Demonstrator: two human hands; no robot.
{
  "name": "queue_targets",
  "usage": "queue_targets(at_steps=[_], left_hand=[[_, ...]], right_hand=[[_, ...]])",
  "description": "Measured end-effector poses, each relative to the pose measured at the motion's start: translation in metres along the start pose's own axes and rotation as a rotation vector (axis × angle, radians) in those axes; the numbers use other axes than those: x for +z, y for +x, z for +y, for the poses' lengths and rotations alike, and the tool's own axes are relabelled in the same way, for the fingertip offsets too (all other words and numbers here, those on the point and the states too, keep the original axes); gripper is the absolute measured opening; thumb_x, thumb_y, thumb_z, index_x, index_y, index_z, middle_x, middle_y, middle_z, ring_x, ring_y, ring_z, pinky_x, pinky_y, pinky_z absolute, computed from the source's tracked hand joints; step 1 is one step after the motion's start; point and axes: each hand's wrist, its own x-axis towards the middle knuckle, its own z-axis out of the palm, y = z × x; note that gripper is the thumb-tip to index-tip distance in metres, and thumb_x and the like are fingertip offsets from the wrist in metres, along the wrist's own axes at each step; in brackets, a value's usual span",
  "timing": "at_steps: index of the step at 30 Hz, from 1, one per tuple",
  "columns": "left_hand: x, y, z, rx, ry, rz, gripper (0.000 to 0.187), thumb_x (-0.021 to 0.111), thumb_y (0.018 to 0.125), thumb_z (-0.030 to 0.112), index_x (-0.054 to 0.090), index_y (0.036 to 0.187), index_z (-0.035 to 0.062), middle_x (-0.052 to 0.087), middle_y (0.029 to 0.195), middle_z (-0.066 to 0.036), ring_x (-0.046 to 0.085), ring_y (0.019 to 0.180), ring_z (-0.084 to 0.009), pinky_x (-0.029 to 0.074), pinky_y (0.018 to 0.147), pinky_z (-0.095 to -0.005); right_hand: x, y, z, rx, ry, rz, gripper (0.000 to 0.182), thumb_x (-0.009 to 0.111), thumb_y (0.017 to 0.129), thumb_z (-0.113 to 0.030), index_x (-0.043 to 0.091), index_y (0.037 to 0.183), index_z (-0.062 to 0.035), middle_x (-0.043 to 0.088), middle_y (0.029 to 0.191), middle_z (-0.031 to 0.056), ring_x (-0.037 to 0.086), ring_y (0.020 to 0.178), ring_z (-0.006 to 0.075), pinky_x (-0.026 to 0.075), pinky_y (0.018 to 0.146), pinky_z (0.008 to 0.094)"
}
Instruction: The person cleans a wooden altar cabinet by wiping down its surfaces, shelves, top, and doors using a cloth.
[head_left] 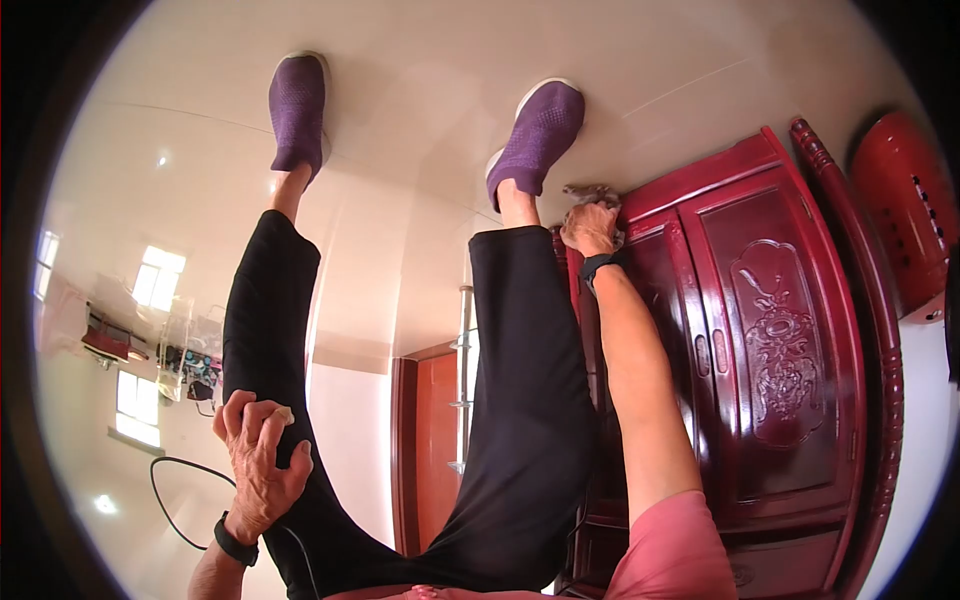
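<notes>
My right grip is closed on a crumpled cloth beside the red cabinet's corner. It should handle light and soft, best bunched mid-fabric. My left grip half-curls at the trouser leg; whether it holds anything, I can't tell.

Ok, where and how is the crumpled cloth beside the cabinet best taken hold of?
Probably by its bunched middle, palm over it, coming from the person's own side, as the right hand does: the cloth looks soft and crumpled, folds spill past the grip, and the cabinet stands close on its right.
</notes>
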Motion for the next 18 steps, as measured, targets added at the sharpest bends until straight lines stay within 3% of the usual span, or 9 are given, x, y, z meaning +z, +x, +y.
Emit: queue_targets(at_steps=[3, 7, 9, 11, 12, 13, 15, 18], left_hand=[[0.001, -0.001, -0.002, 0.014, 0.002, 0.008, 0.038, 0.064, 0.062, 0.016, 0.055, 0.097, 0.0075, 0.052, 0.099, -0.008, 0.041, 0.107, -0.0333, 0.025, 0.094, -0.0486], [0.002, -0.002, -0.002, 0.044, 0.012, 0.031, 0.038, 0.064, 0.062, 0.015, 0.055, 0.098, 0.0071, 0.052, 0.099, -0.009, 0.042, 0.108, -0.0334, 0.026, 0.094, -0.0487], [0.004, -0.004, -0.004, 0.074, 0.021, 0.054, 0.038, 0.064, 0.062, 0.015, 0.055, 0.098, 0.0070, 0.052, 0.099, -0.009, 0.042, 0.108, -0.0334, 0.026, 0.094, -0.0488], [0.005, -0.006, -0.005, 0.067, -0.008, 0.079, 0.038, 0.065, 0.062, 0.014, 0.055, 0.097, 0.0066, 0.052, 0.100, -0.010, 0.042, 0.108, -0.0333, 0.027, 0.094, -0.0492], [0.003, -0.006, -0.002, 0.063, -0.018, 0.076, 0.035, 0.063, 0.063, 0.011, 0.053, 0.096, 0.0047, 0.051, 0.099, -0.011, 0.042, 0.108, -0.0343, 0.028, 0.095, -0.0494], [0.003, -0.006, -0.002, 0.074, -0.037, 0.090, 0.035, 0.063, 0.063, 0.011, 0.053, 0.096, 0.0047, 0.051, 0.099, -0.011, 0.042, 0.108, -0.0343, 0.028, 0.095, -0.0494], [0.006, -0.008, -0.005, 0.075, -0.036, 0.134, 0.036, 0.065, 0.062, 0.011, 0.055, 0.096, 0.0057, 0.053, 0.099, -0.010, 0.042, 0.108, -0.0331, 0.027, 0.094, -0.0482], [0.008, -0.009, -0.004, 0.097, -0.064, 0.179, 0.034, 0.064, 0.063, 0.009, 0.054, 0.096, 0.0052, 0.052, 0.098, -0.010, 0.043, 0.106, -0.0326, 0.028, 0.094, -0.0477]], right_hand=[[0.023, -0.007, -0.017, -0.122, 0.328, -0.270, 0.028, 0.052, 0.082, -0.031, 0.072, 0.088, -0.0133, 0.069, 0.091, 0.0076, 0.061, 0.092, 0.0302, 0.053, 0.071, 0.0411], [0.084, -0.041, -0.035, -0.130, 0.238, 0.008, 0.032, 0.046, 0.086, -0.032, 0.071, 0.083, -0.0129, 0.069, 0.087, 0.0081, 0.061, 0.093, 0.0290, 0.053, 0.074, 0.0422], [0.051, -0.069, -0.032, -0.127, 0.319, 0.038, 0.025, 0.052, 0.082, -0.027, 0.071, 0.077, -0.0126, 0.068, 0.080, 0.0079, 0.062, 0.092, 0.0287, 0.052, 0.072, 0.0402], [0.029, -0.078, -0.022, -0.130, 0.197, -0.038, 0.021, 0.056, 0.079, -0.027, 0.071, 0.076, -0.0126, 0.068, 0.078, 0.0081, 0.062, 0.094, 0.0285, 0.052, 0.068, 0.0387], [0.017, -0.084, -0.011, -0.122, 0.191, 0.054, 0.018, 0.058, 0.078, -0.026, 0.071, 0.075, -0.0142, 0.069, 0.077, 0.0068, 0.062, 0.093, 0.0272, 0.050, 0.063, 0.0391], [0.000, -0.083, 0.002, -0.072, 0.226, -0.035, 0.018, 0.057, 0.079, -0.023, 0.071, 0.074, -0.0140, 0.069, 0.078, 0.0068, 0.062, 0.089, 0.0278, 0.048, 0.063, 0.0403], [-0.034, -0.088, 0.035, -0.015, 0.056, 0.128, 0.018, 0.055, 0.080, -0.020, 0.071, 0.075, -0.0132, 0.069, 0.081, 0.0075, 0.059, 0.091, 0.0294, 0.048, 0.066, 0.0418], [-0.098, -0.092, 0.104, 0.021, 0.036, 0.163, 0.022, 0.051, 0.083, -0.022, 0.068, 0.087, -0.0089, 0.067, 0.091, 0.0118, 0.053, 0.101, 0.0313, 0.046, 0.073, 0.0426]])
